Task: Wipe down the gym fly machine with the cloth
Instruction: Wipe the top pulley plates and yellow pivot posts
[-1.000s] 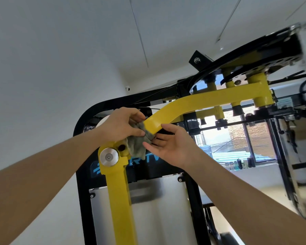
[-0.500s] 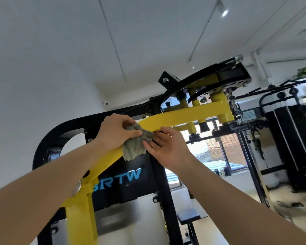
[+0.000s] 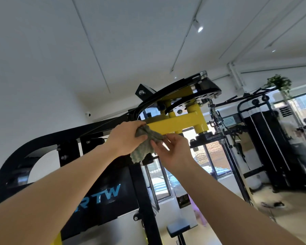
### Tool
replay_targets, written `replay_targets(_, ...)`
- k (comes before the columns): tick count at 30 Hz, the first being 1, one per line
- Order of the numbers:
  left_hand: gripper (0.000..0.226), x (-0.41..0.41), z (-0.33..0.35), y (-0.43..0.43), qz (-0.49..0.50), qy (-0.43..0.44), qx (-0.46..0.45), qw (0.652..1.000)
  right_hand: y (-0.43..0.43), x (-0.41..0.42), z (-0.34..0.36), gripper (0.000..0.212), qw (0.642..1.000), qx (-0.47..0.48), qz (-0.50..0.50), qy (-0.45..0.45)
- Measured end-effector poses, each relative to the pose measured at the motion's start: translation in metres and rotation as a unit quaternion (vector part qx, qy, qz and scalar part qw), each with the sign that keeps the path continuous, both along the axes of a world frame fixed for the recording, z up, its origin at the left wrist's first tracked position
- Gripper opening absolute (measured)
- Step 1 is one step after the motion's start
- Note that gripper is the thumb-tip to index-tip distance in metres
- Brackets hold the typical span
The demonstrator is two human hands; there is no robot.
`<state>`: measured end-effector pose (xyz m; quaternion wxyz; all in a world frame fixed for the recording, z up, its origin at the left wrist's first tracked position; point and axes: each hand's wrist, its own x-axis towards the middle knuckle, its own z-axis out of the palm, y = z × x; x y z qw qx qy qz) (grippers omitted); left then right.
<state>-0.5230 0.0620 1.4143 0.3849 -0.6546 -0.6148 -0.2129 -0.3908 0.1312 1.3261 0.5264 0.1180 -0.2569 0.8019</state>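
Note:
The fly machine has a black frame [image 3: 42,140] and a yellow swing arm [image 3: 178,122] running up to a pivot at the top. A grey-green cloth [image 3: 145,147] is pressed against the yellow arm near its middle. My left hand [image 3: 125,138] grips the cloth's upper part from the left. From the right, my right hand [image 3: 173,151] pinches the cloth's edge between its fingertips, just under the yellow arm. The cloth's lower end hangs loose below both hands.
A black cam plate with holes [image 3: 198,98] sits above the pivot. A second black cable machine [image 3: 265,138] stands at the right, with a person [image 3: 293,135] beyond it. A padded seat [image 3: 178,228] lies low at centre. Windows run behind.
Both hands and the cloth have slid up and to the right along the yellow arm, from its lower joint toward the top pivot. My view has swung right.

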Motion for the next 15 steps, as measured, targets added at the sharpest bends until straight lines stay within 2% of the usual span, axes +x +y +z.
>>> replay_targets(7,0.046,0.032,0.006,0.043,0.024,0.057,-0.015,0.998,0.031,0.028,-0.003,0.025,0.998,-0.026,-0.064,-0.006)
replay_targets(11,0.047,0.047,0.004,0.063,0.025,0.057,-0.007,0.998,0.046,0.045,-0.001,0.031,0.982,-0.013,-0.176,-0.062)
replay_targets(13,0.047,0.054,0.004,0.072,0.025,0.057,-0.011,0.998,0.059,0.057,0.003,0.049,0.972,0.022,-0.218,-0.080)
replay_targets(15,0.043,0.061,0.002,0.078,0.022,0.064,-0.009,0.998,0.069,0.068,0.011,0.063,0.945,0.078,-0.292,-0.127)
